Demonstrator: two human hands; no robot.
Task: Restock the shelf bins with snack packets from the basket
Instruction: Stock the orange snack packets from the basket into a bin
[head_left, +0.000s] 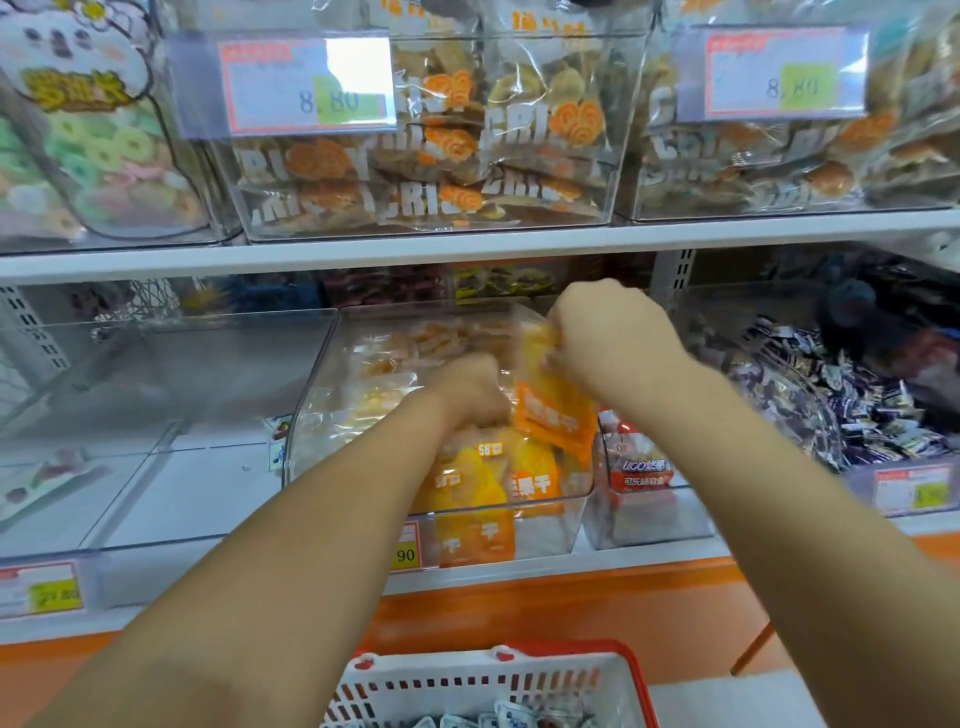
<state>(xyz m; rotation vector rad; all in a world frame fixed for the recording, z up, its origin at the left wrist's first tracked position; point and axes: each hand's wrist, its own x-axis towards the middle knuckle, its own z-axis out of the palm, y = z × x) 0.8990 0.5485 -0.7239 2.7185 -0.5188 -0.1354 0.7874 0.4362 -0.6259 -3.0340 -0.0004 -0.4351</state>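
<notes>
My right grip (608, 338) pinches an orange packet (553, 415) over the middle bin (317, 415) on the lower shelf (623, 564). My left grip (470, 387) is down among the bin's packets, fingers hidden, so I cannot tell its hold. The basket (441, 686) is below.

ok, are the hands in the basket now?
No, the left hand and the right hand, gripping an orange packet, are up at the middle bin, above the basket.
</notes>
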